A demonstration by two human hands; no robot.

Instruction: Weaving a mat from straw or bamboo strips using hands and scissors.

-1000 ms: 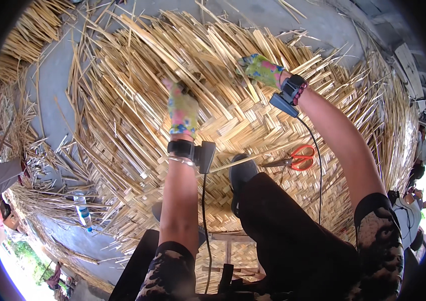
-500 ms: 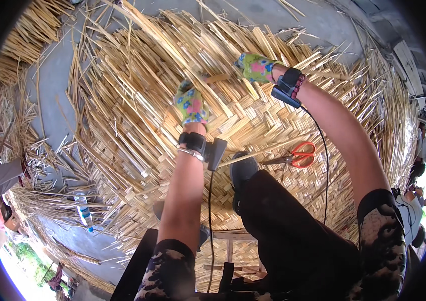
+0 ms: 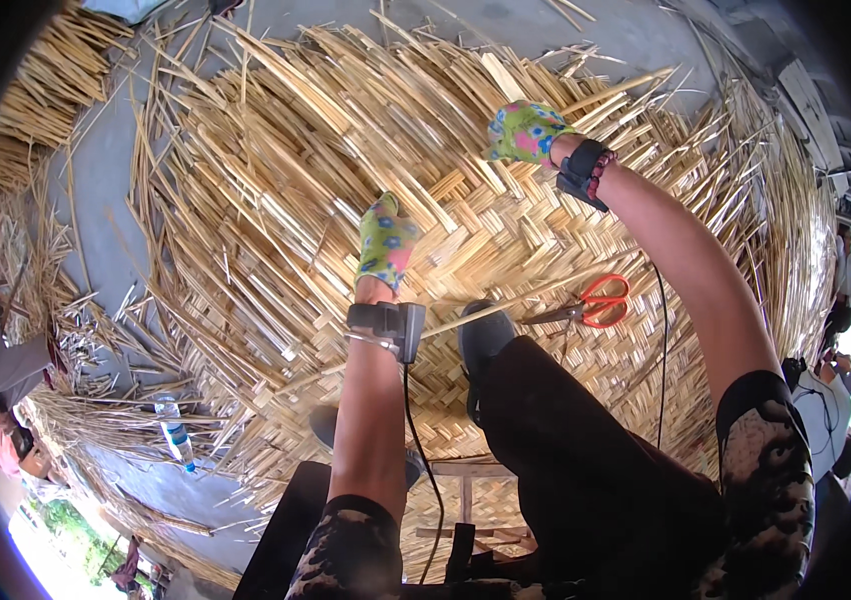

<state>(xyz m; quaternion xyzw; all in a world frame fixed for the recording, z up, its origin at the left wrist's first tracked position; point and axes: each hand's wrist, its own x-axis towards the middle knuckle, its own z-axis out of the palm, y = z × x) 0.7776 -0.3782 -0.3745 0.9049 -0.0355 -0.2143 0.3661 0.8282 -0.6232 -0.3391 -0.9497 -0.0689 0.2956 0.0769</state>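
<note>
A large woven mat of split straw-coloured reed strips [image 3: 485, 235] lies before me, its far side a fan of loose strip ends. My left hand [image 3: 385, 243], in a green floral glove, is low over the weave left of centre; motion smears its fingers. Farther off and to the right, my right hand [image 3: 527, 133], gloved alike, is closed near the far edge. A flat reed strip [image 3: 617, 92] sticks out to the right from it. Scissors with orange handles [image 3: 603, 302] lie on the mat, nearest my right knee.
My dark shoe [image 3: 486, 335] rests on the weave. A low wooden stool [image 3: 465, 468] stands beneath me. At left are a plastic bottle [image 3: 175, 435], scattered reed scraps and a reed bundle [image 3: 50, 85] on the grey floor [image 3: 95, 215]. Another person's leg [image 3: 10, 335] shows at far left.
My left hand has drawn back toward me, away from the far strips. The right hand has shifted slightly right, and the strip between the hands no longer spans them.
</note>
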